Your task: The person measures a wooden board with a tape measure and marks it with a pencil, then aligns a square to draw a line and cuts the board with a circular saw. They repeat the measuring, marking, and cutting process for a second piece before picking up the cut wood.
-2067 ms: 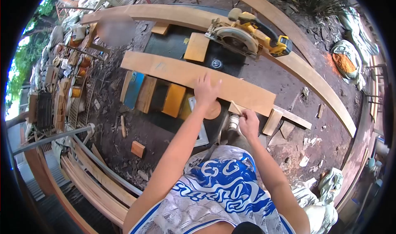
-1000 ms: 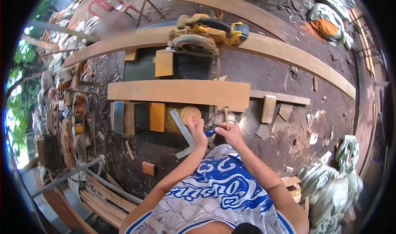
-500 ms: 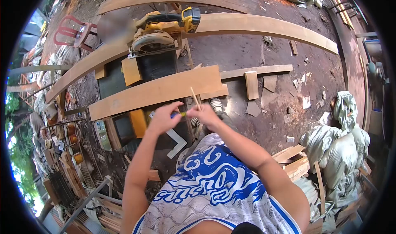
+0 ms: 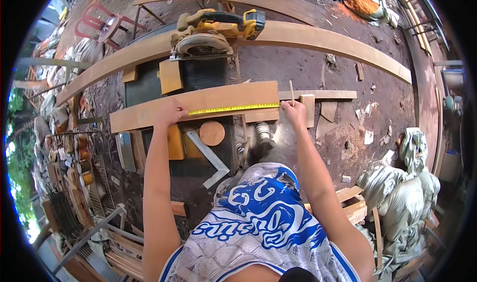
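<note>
Beyond the flat pale-brown wooden board (image 4: 223,95), a yellow-and-black circular saw (image 4: 202,44) on a long pale wooden plank (image 4: 328,39). On the near side, a round wooden disc (image 4: 212,133), a grey metal L-shaped square (image 4: 208,152) and a yellow-orange wooden block (image 4: 175,143). Along the board's near edge, a bright yellow tape strip (image 4: 233,107), stretched to its right end. Both arms reaching forward, well apart. Left hand (image 4: 175,112) curled closed at the strip's left end; right hand (image 4: 294,112) pinching a thin wooden stick (image 4: 291,89), near upright, beside the other end.

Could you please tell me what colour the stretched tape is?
The tape is yellow with dark markings, seen best in the head view.
</note>
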A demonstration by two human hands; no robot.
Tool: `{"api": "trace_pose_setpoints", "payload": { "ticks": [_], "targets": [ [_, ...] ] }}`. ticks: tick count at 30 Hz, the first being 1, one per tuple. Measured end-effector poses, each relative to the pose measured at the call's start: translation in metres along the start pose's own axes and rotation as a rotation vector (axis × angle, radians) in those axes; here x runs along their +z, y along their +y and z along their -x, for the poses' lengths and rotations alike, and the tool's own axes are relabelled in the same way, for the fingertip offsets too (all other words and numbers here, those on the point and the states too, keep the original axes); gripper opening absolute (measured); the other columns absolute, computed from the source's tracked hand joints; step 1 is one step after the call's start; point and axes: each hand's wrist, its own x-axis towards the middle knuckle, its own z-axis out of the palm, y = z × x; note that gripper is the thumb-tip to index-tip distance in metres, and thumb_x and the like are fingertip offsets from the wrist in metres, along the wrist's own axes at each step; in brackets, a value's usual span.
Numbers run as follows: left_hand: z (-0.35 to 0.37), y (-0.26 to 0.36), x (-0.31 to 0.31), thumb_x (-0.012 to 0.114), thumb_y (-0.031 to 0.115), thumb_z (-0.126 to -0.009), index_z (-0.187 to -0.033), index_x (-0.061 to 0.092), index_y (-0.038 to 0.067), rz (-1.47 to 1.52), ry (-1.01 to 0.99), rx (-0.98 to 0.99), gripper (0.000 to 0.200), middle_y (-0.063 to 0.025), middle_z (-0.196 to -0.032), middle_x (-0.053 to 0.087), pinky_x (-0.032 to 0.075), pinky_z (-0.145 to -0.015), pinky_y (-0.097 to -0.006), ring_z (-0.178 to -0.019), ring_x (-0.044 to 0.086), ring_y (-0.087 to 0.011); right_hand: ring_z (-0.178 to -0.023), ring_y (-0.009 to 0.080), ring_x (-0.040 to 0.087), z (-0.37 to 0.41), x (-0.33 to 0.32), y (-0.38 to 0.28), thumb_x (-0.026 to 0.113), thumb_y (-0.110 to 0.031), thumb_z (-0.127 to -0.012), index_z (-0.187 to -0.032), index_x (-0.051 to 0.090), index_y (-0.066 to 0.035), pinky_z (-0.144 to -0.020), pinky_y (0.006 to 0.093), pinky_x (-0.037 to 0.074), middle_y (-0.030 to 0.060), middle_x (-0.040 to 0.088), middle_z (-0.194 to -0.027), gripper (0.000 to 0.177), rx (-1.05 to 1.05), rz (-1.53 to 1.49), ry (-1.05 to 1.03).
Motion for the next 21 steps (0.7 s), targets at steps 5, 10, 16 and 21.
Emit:
{"api": "trace_pose_setpoints", "payload": {
  "ticks": [5, 10, 16, 21],
  "targets": [
    [0.001, -0.010, 0.004, 0.077, 0.038, -0.085, -0.096, 0.083, 0.010, 0.011, 0.080, -0.091, 0.031, -0.0144, -0.102, 0.078, 0.059, -0.087, -0.0462, -0.094, 0.075, -0.0336, -0.086, 0.0307, 0.077, -0.004, 0.018, -0.016, 0.074, -0.042, -0.088, -0.102, 0.083, -0.006, -0.082, 0.0432, 0.057, 0.0181, 0.078, -0.087, 0.039, -0.098, 0.061, 0.063],
    [-0.034, -0.014, -0.003, 0.080, 0.042, -0.084, -0.095, 0.084, 0.011, 0.005, 0.246, -0.060, 0.033, -0.0120, -0.111, 0.075, 0.059, -0.091, -0.0462, -0.099, 0.074, -0.0336, -0.089, 0.0343, 0.078, -0.042, 0.026, -0.048, 0.072, -0.041, -0.089, -0.104, 0.084, -0.007, -0.084, 0.0441, 0.058, 0.0196, 0.079, -0.090, 0.038, -0.082, 0.065, 0.095],
    [-0.049, 0.004, -0.021, 0.081, 0.047, -0.083, -0.095, 0.085, 0.013, -0.049, 0.175, -0.187, 0.036, -0.0127, -0.102, 0.079, 0.059, -0.091, -0.0449, -0.099, 0.075, -0.0336, -0.095, 0.0373, 0.077, -0.059, 0.034, -0.067, 0.075, -0.040, -0.088, -0.104, 0.084, -0.008, -0.090, 0.0463, 0.058, 0.0211, 0.079, -0.095, 0.037, -0.117, 0.138, 0.152],
    [-0.058, -0.002, -0.028, 0.082, 0.048, -0.083, -0.094, 0.085, 0.014, -0.063, 0.077, -0.226, 0.036, -0.0120, -0.098, 0.080, 0.060, -0.087, -0.0441, -0.095, 0.077, -0.0326, -0.089, 0.0339, 0.078, -0.043, 0.031, -0.080, 0.076, -0.040, -0.090, -0.100, 0.084, -0.005, -0.084, 0.0440, 0.058, 0.0207, 0.078, -0.088, 0.038, -0.134, 0.250, 0.202]
  ]
}}
